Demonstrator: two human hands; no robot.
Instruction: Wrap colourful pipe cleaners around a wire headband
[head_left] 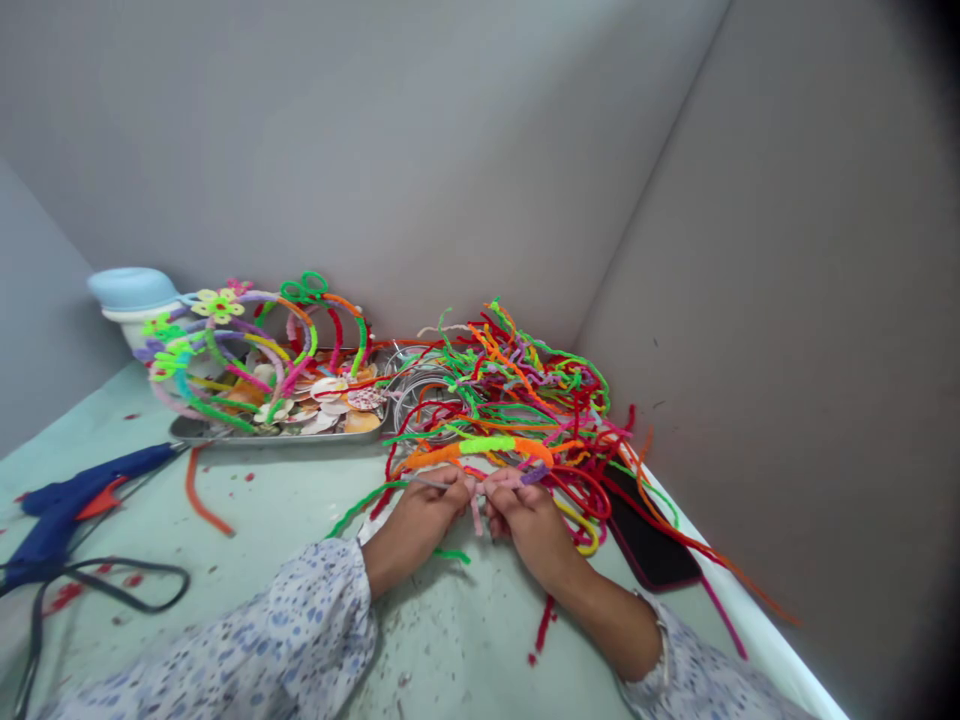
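Observation:
Close together over the table, both my hands are closed in pinches. Between their fingertips runs a pink pipe cleaner (478, 515), with a short end hanging down. My left hand (424, 525) pinches it together with a thin grey wire (426, 484). My right hand (529, 520) grips the pink part, just beside a purple stretch (535, 474). This belongs to a curved band (487, 444) wrapped in orange, lime green and purple, arching just beyond my fingers. Under my left wrist passes a green pipe cleaner (360, 508). The fingertips partly hide the pink piece.
A tangled heap of pipe cleaners (525, 370) lies beyond my hands, beside wire rings (424, 400). To the left are a metal tray (285, 440) with shells and colourful decorated hoops (262, 340), a blue glue gun (90, 490) with a cord, and a blue-lidded container (135, 295). A dark phone (652, 545) lies right.

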